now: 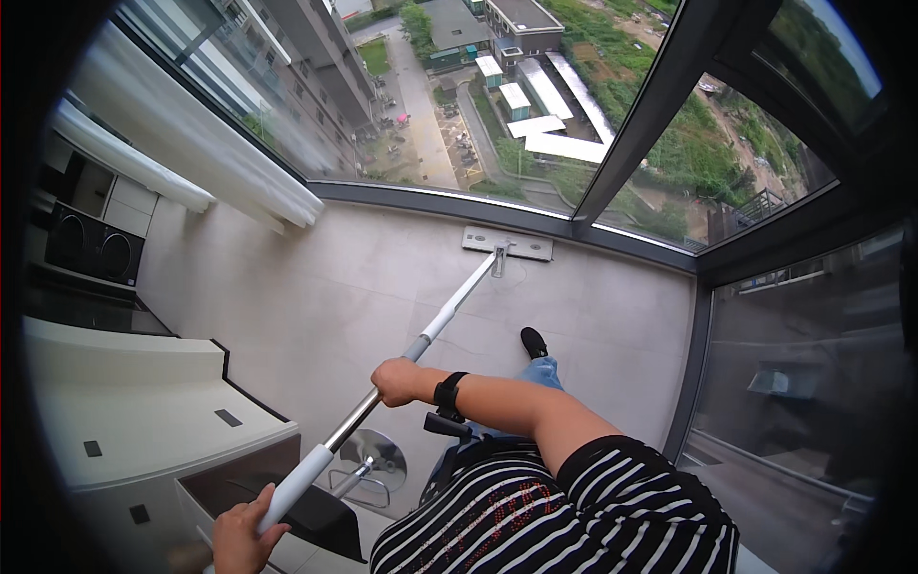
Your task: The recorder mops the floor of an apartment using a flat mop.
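A flat mop (447, 311) with a long white and silver pole runs from the lower left up to the window. My left hand (247, 532) is wrapped round the white grip near the pole's upper end. Further down the pole, my right hand (394, 381) is closed on it near a grey collar. The mop's wide, light grey head (507, 243) lies flat on the tiled floor (316, 277), close beside the dark window frame. A black band (449, 392) circles my right wrist.
Tall windows (459, 124) rise beyond the mop head, with buildings and greenery far below. White curtains (206, 124) hang at the left. A cream counter (134, 411) and a stool with a round chrome base (375, 464) stand at lower left. My black shoe (534, 342) is on the floor.
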Action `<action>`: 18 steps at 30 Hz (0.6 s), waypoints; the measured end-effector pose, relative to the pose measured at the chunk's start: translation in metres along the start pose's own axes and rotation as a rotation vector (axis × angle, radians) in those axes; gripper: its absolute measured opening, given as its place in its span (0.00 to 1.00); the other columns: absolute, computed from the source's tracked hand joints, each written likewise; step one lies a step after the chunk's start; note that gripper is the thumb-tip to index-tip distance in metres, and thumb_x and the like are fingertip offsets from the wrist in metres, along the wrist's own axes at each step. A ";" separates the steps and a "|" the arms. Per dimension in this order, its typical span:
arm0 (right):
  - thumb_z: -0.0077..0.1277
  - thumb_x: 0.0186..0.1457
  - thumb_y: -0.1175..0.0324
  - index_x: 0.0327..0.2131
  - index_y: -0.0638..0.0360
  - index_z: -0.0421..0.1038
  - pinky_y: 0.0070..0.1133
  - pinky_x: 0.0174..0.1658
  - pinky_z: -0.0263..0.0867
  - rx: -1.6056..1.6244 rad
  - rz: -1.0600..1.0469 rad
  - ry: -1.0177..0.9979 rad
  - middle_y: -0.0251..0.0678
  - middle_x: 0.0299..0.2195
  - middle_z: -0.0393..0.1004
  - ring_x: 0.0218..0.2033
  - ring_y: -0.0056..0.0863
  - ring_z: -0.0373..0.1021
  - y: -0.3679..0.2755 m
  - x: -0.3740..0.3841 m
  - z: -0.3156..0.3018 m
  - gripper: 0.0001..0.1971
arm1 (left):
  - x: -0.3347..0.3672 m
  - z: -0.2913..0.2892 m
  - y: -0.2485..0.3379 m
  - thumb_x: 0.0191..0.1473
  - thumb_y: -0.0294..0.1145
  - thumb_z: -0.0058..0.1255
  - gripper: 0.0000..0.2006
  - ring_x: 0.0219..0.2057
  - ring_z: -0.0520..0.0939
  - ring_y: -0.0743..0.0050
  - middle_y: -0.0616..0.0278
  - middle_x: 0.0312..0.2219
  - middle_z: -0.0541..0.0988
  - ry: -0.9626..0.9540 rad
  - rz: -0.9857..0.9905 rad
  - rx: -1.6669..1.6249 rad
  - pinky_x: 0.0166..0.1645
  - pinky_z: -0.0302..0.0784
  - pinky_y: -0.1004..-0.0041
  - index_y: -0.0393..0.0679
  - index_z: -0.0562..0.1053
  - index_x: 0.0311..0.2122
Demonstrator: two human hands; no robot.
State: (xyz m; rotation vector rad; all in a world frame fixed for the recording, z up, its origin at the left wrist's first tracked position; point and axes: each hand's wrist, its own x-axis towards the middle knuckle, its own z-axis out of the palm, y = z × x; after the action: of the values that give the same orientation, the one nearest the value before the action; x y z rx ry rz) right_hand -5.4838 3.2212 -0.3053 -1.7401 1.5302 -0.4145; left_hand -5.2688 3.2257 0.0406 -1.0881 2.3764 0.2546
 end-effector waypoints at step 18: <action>0.50 0.40 0.66 0.23 0.57 0.72 0.37 0.34 0.67 -0.050 0.355 0.110 0.43 0.24 0.74 0.30 0.43 0.71 0.126 -0.140 0.032 0.07 | 0.077 0.089 0.070 0.44 0.44 0.56 0.22 0.23 0.76 0.58 0.58 0.20 0.74 0.033 0.162 0.025 0.27 0.70 0.65 0.57 0.70 0.47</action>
State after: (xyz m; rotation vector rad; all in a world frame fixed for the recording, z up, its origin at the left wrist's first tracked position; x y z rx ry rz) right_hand -5.5813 3.3654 -0.3830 -1.4603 1.8991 -0.2953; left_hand -5.3305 3.2546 -0.0782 -0.8953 2.4938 0.2650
